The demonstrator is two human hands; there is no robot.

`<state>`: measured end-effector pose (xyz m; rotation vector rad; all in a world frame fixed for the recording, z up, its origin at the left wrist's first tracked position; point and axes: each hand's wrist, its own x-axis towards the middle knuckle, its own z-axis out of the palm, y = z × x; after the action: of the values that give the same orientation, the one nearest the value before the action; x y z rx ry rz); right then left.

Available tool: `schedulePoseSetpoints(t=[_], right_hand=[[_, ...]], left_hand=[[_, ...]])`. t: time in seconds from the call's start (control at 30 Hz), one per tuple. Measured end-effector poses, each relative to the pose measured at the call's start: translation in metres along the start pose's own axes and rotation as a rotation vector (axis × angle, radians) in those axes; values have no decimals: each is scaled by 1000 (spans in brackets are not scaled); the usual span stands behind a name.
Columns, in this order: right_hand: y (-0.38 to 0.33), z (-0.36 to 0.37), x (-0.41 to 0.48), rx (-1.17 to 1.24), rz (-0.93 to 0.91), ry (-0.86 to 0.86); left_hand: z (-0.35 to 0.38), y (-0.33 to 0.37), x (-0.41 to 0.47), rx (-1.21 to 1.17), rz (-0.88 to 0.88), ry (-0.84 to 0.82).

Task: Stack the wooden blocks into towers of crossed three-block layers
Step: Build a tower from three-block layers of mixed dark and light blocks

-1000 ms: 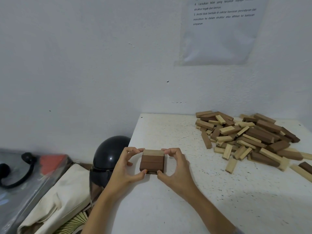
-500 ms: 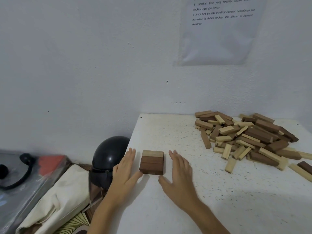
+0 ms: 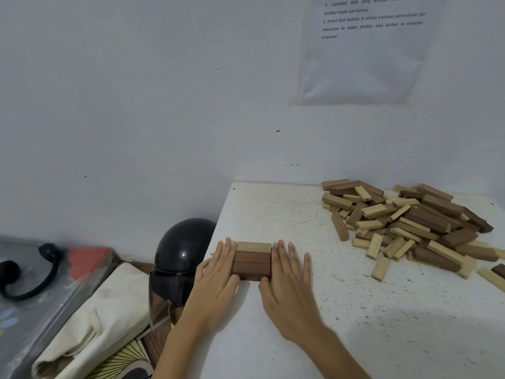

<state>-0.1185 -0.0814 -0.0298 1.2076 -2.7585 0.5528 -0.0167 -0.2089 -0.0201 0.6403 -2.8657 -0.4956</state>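
1 stack [image 3: 252, 259], 3 blks across, btw L hand [image 3: 216, 280], R hand [image 3: 287, 283]

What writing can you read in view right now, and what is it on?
All on the paper sheet on the wall:
"4 Laraskan blok yang tersasar supaya", then a blurred word
"struktur tegak dan kemas"
"5 Ambil blok berbaki di sekitar kawasan penindanan dan"
"masukkan ke dalam struktur atau alihkan ke kawasan"
"simpanan"
A line above is cut off.
Nothing else is readable.

The top edge cuts off the wall notice [image 3: 366, 58], the right edge the block pile [image 3: 426, 217].
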Motion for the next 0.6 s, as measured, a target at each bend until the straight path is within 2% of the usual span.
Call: schedulePoseSetpoints(t=[0.2,0.37,0.47,0.6], right_hand=[[-1,1,1,-53,-6,-2],[0,4,2,-71,-16,0],[0,6,2,-61,-1,-2],[1,4,0,-29,21,-52]], left_hand=[[3,-2,0,38,91,66],[-2,3,0,-57,9,-9],[2,1,2,8,114,109],[0,1,-1,-7,52,20]])
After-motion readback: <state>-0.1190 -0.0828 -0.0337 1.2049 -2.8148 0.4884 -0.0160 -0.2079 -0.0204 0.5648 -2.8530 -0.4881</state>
